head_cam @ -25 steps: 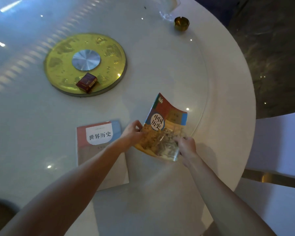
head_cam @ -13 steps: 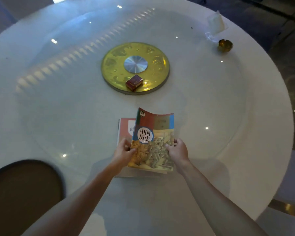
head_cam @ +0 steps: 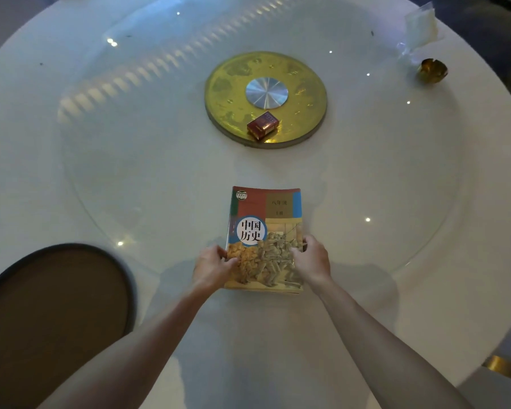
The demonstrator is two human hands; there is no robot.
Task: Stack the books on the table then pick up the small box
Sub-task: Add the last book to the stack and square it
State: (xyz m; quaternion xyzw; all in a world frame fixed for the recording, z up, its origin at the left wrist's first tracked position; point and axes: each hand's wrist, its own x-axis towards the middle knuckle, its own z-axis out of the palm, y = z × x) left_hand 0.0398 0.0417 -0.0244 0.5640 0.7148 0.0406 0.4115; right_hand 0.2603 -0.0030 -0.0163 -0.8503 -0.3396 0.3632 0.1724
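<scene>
A history textbook (head_cam: 266,228) with a colourful cover lies flat in front of me on the white round table (head_cam: 130,187). It covers the second book, which is hidden beneath it. My left hand (head_cam: 211,265) grips its lower left edge and my right hand (head_cam: 310,259) grips its lower right edge. Farther away, a small dark red box (head_cam: 262,125) rests on the near rim of the gold disc (head_cam: 307,113) at the table's centre.
A brown round seat (head_cam: 50,317) sits at the lower left, below the table edge. At the far right stand a gold ashtray (head_cam: 432,70) and a clear plastic bag (head_cam: 419,25). A glass turntable covers the table's middle.
The colourful book was carried left and laid squarely on the other book, which is now fully covered. Both hands still hold its lower edges. The view has shifted to centre the table.
</scene>
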